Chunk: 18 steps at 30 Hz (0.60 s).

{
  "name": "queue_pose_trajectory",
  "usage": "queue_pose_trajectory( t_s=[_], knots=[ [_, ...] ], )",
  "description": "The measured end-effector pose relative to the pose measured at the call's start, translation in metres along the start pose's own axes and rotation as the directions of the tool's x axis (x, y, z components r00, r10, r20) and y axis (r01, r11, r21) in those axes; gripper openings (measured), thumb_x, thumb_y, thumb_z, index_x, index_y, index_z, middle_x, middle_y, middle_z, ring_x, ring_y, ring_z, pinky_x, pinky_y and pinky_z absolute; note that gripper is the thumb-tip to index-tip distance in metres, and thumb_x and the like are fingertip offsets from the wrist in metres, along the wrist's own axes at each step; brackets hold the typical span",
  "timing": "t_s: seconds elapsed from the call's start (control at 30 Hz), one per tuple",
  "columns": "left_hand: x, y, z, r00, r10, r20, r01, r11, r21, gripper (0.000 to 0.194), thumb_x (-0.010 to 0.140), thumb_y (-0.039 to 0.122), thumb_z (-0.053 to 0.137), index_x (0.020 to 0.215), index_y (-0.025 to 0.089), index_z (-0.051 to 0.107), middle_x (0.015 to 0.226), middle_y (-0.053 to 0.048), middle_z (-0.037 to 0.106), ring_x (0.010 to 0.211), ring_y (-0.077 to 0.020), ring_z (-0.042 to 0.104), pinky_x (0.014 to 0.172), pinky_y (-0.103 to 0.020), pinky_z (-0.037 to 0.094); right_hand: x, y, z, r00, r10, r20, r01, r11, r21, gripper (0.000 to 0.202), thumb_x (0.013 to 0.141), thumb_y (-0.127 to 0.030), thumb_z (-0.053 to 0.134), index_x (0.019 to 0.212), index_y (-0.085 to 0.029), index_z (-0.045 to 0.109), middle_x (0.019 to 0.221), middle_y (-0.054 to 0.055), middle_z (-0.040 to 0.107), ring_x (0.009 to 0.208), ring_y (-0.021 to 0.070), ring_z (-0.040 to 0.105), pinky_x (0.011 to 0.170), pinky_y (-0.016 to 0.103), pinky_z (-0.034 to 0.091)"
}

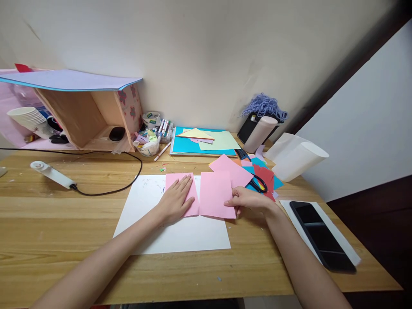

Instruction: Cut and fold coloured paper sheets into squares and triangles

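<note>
My left hand (177, 198) lies flat, fingers stretched out, on a pink piece of paper (171, 181). Between thumb and fingers of my right hand (246, 200) is the right edge of another pink paper panel (215, 193). The two pink panels come close together at their lower corners, with a narrow gap at the top; I cannot tell whether they are joined. Beneath them is a large white sheet (180, 238) with faint marks near its top. Just beyond my right hand lies a further pink sheet (230, 167), on top of coloured scraps.
Black-handled scissors (257, 184) lie among a red scrap (264, 178) and blue paper. At right is a phone (322, 236). A white corded device (51, 174), a cardboard box (96, 116), a scrap bowl (148, 147) and stacked coloured paper (206, 151) stand farther back.
</note>
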<state>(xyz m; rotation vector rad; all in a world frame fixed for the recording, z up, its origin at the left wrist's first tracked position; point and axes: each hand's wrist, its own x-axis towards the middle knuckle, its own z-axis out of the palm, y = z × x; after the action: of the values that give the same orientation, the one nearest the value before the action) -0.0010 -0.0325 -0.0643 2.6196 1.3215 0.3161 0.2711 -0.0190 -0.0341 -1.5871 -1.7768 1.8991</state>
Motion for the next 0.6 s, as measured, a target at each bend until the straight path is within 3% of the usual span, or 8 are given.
queue_pose_trajectory(
  t_s=[0.17,0.3,0.4,0.47,0.53,0.6],
  knots=[
    [0.000,0.001,0.001,1.000,-0.007,0.009,0.007,1.000,-0.004,0.059,0.089,0.043,0.022,0.138,0.015,0.008,0.145,-0.007,0.012,0.132,-0.0171,0.010,0.109,-0.037,0.011,-0.013,-0.002,-0.012,0.999,0.037,0.026,-0.036,0.999,-0.040,0.029,0.063,-0.038,0.067,0.070,-0.010,0.061,0.062,0.005,0.064,0.054,0.0132,0.060,0.051,0.021,0.049],
    [-0.001,0.003,-0.002,0.998,-0.019,-0.060,0.016,0.998,-0.053,0.058,0.088,0.040,0.025,0.138,0.015,0.009,0.145,-0.009,0.013,0.132,-0.0192,0.012,0.108,-0.038,0.015,-0.019,-0.009,-0.014,0.999,-0.034,-0.016,0.034,0.999,-0.009,0.030,0.063,-0.040,0.066,0.068,-0.011,0.061,0.062,0.004,0.064,0.054,0.0133,0.059,0.050,0.021,0.046],
    [-0.004,0.006,-0.012,0.967,-0.041,-0.252,0.012,0.993,-0.114,0.052,0.088,0.030,0.029,0.135,0.014,0.017,0.143,-0.010,0.020,0.130,-0.0210,0.018,0.105,-0.039,0.021,-0.008,-0.015,0.005,0.983,-0.123,-0.135,0.128,0.991,0.031,0.030,0.065,-0.043,0.063,0.065,-0.013,0.057,0.052,0.001,0.059,0.045,0.0101,0.053,0.042,0.019,0.039],
    [-0.006,0.008,-0.019,0.936,0.018,-0.350,-0.068,0.989,-0.130,0.046,0.085,0.024,0.031,0.131,0.017,0.027,0.137,-0.009,0.033,0.126,-0.0214,0.028,0.102,-0.040,0.026,0.004,-0.019,0.025,0.967,-0.196,-0.166,0.209,0.975,0.070,0.030,0.068,-0.044,0.061,0.068,-0.014,0.057,0.051,-0.001,0.057,0.043,0.0088,0.051,0.041,0.018,0.037],
    [-0.009,0.010,-0.023,0.925,0.131,-0.356,-0.185,0.975,-0.122,0.042,0.083,0.020,0.031,0.125,0.020,0.036,0.129,-0.008,0.043,0.120,-0.0213,0.037,0.099,-0.041,0.031,0.017,-0.021,0.039,0.947,-0.264,-0.183,0.285,0.953,0.100,0.032,0.069,-0.046,0.058,0.070,-0.015,0.056,0.049,-0.003,0.055,0.042,0.0084,0.050,0.041,0.018,0.036],
    [-0.009,0.013,-0.025,0.931,0.227,-0.286,-0.269,0.956,-0.115,0.041,0.083,0.019,0.032,0.124,0.020,0.038,0.127,-0.008,0.045,0.119,-0.0210,0.039,0.098,-0.040,0.032,0.024,-0.019,0.040,0.937,-0.288,-0.200,0.314,0.942,0.116,0.035,0.073,-0.049,0.051,0.077,-0.015,0.057,0.053,-0.001,0.057,0.043,0.0092,0.052,0.040,0.018,0.035]
  ],
)
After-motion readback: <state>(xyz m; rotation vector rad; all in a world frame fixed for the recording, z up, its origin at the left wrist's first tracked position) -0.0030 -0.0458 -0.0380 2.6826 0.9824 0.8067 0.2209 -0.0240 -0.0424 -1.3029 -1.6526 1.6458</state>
